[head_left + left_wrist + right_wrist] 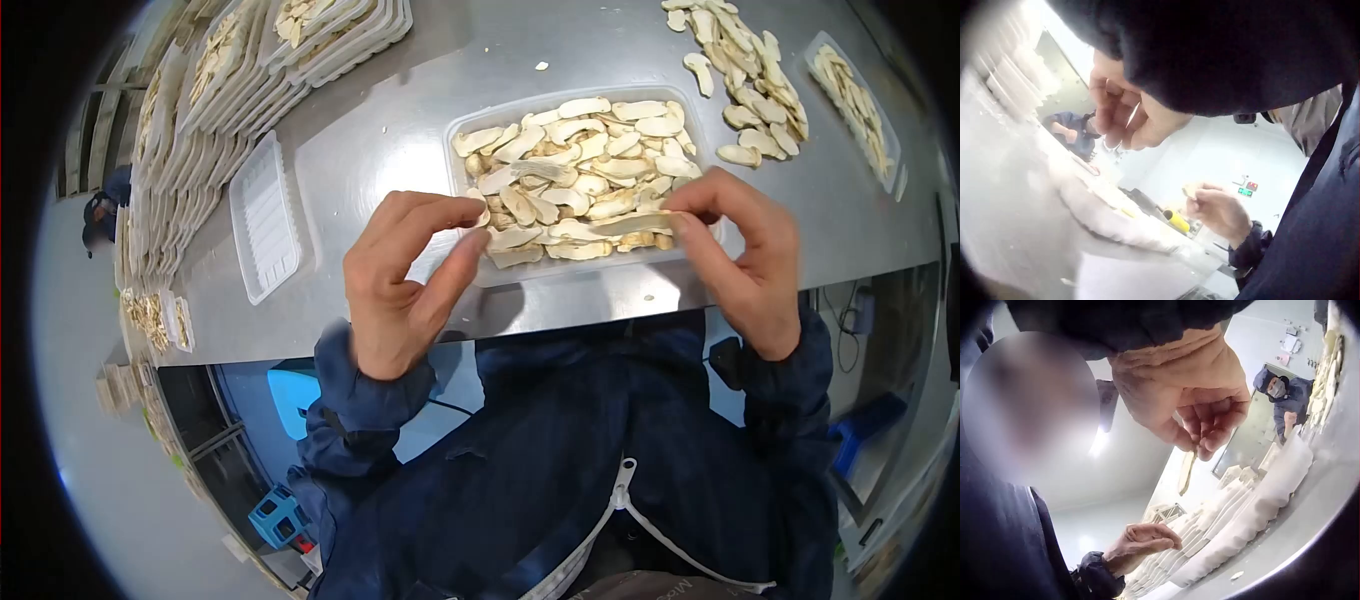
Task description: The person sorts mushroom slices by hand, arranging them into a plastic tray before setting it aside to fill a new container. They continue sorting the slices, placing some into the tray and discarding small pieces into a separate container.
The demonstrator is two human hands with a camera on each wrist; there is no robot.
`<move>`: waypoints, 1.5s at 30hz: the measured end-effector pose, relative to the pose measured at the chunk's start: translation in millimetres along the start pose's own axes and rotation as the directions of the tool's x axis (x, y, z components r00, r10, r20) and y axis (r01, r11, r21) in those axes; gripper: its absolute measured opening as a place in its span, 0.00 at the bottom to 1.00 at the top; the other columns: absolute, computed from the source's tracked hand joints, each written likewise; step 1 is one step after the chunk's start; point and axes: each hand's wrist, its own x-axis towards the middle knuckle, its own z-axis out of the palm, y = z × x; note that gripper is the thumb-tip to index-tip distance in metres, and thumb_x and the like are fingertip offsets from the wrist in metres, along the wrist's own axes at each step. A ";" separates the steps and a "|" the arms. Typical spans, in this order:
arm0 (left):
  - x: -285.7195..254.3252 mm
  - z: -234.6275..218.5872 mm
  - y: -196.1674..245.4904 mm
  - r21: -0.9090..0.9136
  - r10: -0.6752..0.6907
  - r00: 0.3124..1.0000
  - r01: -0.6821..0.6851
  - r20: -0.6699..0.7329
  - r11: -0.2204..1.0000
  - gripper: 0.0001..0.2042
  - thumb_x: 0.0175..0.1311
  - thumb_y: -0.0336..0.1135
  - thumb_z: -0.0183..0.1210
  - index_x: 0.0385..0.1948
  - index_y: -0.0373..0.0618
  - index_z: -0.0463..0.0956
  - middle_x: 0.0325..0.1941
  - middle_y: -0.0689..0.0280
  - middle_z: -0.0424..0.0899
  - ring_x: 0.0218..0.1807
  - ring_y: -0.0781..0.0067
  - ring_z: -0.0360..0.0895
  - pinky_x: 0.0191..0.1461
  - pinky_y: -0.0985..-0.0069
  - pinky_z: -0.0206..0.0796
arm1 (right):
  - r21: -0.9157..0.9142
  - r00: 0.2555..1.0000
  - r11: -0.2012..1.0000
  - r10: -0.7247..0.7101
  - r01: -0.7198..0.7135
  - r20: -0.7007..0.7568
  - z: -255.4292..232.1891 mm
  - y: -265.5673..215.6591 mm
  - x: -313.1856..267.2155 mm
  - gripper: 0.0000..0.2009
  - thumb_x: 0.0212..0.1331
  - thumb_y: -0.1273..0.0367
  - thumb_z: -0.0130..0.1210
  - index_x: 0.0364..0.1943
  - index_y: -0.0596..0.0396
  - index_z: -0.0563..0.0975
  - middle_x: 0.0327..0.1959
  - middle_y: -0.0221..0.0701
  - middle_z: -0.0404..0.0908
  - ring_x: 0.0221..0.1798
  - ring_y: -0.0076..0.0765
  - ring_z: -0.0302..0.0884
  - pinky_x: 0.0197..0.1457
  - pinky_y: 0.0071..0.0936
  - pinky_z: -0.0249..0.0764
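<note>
A clear plastic tray (580, 273) full of pale mushroom slices (590, 150) lies on the metal table in the head view. Over its near right corner, my right hand (745, 260) pinches one end of a long mushroom slice (632, 224) between thumb and fingers. That same slice (1186, 474) hangs down from the fingertips in the right wrist view. My left hand (400, 275) is at the tray's near left corner, with thumb and index finger pinching a small pale slice (483, 214), mostly hidden by the fingers.
Tall stacks of filled trays (190, 130) stand at the left, beside an unfilled tray (266, 220). Loose slices (750, 90) lie in a pile at the far right, near another filled tray (855, 110). Another person (1288, 400) shows across the table.
</note>
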 end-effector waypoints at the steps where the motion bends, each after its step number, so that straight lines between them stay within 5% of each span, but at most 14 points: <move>1: 1.5 2.5 6.8 -0.108 -0.059 0.998 0.060 0.007 0.992 0.10 0.53 0.27 0.66 0.38 0.40 0.81 0.36 0.64 0.83 0.36 0.69 0.77 0.39 0.73 0.65 | 0.018 1.000 1.000 0.009 -0.009 0.026 5.8 -5.3 5.4 0.02 0.55 0.78 0.56 0.31 0.63 0.76 0.24 0.34 0.76 0.26 0.31 0.72 0.32 0.26 0.68; 5: 0.4 12.7 10.1 -0.292 -0.101 0.984 0.141 0.148 0.946 0.08 0.56 0.27 0.66 0.37 0.40 0.82 0.35 0.67 0.84 0.35 0.78 0.76 0.38 0.79 0.63 | 0.012 0.988 0.991 -0.136 0.136 0.068 27.8 -13.7 21.8 0.03 0.55 0.76 0.56 0.29 0.62 0.76 0.24 0.36 0.76 0.26 0.41 0.75 0.32 0.34 0.69; 8: 0.5 14.3 7.3 -0.329 -0.176 0.977 0.207 0.121 0.921 0.06 0.56 0.25 0.65 0.35 0.40 0.82 0.31 0.69 0.84 0.32 0.82 0.74 0.37 0.81 0.63 | 0.003 0.979 0.983 -0.183 0.184 0.085 34.4 -12.2 25.9 0.05 0.56 0.74 0.57 0.34 0.61 0.77 0.25 0.37 0.77 0.29 0.45 0.77 0.33 0.37 0.69; 11: 8.3 11.9 -9.8 -0.268 -0.300 0.953 0.277 -0.048 0.923 0.05 0.57 0.23 0.64 0.34 0.38 0.82 0.28 0.70 0.84 0.29 0.85 0.72 0.36 0.83 0.64 | -0.097 0.977 0.978 -0.193 0.184 -0.086 33.3 -5.2 26.9 0.09 0.55 0.73 0.58 0.41 0.59 0.77 0.25 0.36 0.77 0.29 0.44 0.77 0.33 0.35 0.69; 12: 15.7 7.3 -17.6 -0.245 -0.357 0.928 0.325 -0.103 0.914 0.04 0.59 0.23 0.63 0.34 0.37 0.82 0.29 0.70 0.85 0.29 0.87 0.72 0.35 0.86 0.65 | -0.109 0.991 0.986 -0.127 0.122 -0.041 19.8 -6.2 26.6 0.14 0.55 0.72 0.59 0.46 0.59 0.76 0.26 0.34 0.77 0.29 0.41 0.76 0.34 0.34 0.69; 15: 21.6 8.4 -51.2 -0.404 -0.464 0.885 0.407 -0.049 0.819 0.03 0.63 0.24 0.62 0.35 0.36 0.81 0.30 0.69 0.84 0.31 0.87 0.74 0.36 0.88 0.65 | -0.130 0.998 0.991 -0.031 0.023 -0.057 1.9 2.5 18.3 0.10 0.55 0.73 0.59 0.42 0.59 0.78 0.26 0.32 0.78 0.27 0.32 0.72 0.33 0.29 0.69; 27: 18.1 33.5 -64.7 -0.348 -0.420 0.902 0.365 -0.095 0.863 0.04 0.63 0.27 0.62 0.34 0.37 0.79 0.27 0.72 0.81 0.29 0.87 0.71 0.34 0.86 0.64 | -0.154 0.992 0.981 0.113 -0.120 -0.052 -15.8 22.5 -15.6 0.07 0.56 0.75 0.57 0.38 0.60 0.78 0.28 0.31 0.77 0.27 0.28 0.69 0.31 0.26 0.66; 36: 8.3 13.5 -47.9 -0.049 -0.378 0.918 0.374 -0.120 0.926 0.04 0.59 0.23 0.62 0.34 0.36 0.80 0.24 0.68 0.77 0.27 0.82 0.70 0.33 0.81 0.63 | -0.164 0.992 0.982 0.080 -0.095 -0.098 -21.0 23.9 -21.1 0.06 0.56 0.75 0.56 0.37 0.61 0.78 0.28 0.32 0.76 0.28 0.30 0.70 0.34 0.26 0.67; 39: 20.7 7.1 -32.6 0.071 -0.123 0.989 0.129 -0.087 0.989 0.06 0.57 0.21 0.62 0.35 0.36 0.80 0.28 0.65 0.77 0.31 0.78 0.72 0.36 0.80 0.66 | -0.212 0.983 0.971 0.078 -0.113 -0.165 -26.9 24.0 -24.3 0.06 0.56 0.76 0.56 0.37 0.62 0.78 0.28 0.33 0.76 0.28 0.31 0.70 0.35 0.26 0.68; 43: 35.4 27.2 -31.8 0.040 -0.010 1.000 0.009 0.024 0.999 0.07 0.55 0.24 0.64 0.36 0.38 0.82 0.31 0.61 0.79 0.36 0.66 0.76 0.40 0.72 0.68 | -0.359 0.979 0.927 0.032 -0.104 -0.201 -35.1 31.7 -36.4 0.05 0.56 0.78 0.56 0.36 0.61 0.78 0.29 0.34 0.77 0.30 0.33 0.72 0.36 0.27 0.69; 45: 42.9 35.9 -26.5 0.085 -0.027 0.995 0.019 0.093 0.996 0.08 0.57 0.25 0.63 0.38 0.38 0.83 0.33 0.63 0.78 0.36 0.69 0.75 0.42 0.74 0.67 | -0.392 0.961 0.914 -0.006 -0.107 -0.277 -40.4 44.1 -47.2 0.05 0.56 0.79 0.56 0.36 0.61 0.78 0.29 0.34 0.77 0.31 0.33 0.73 0.36 0.27 0.69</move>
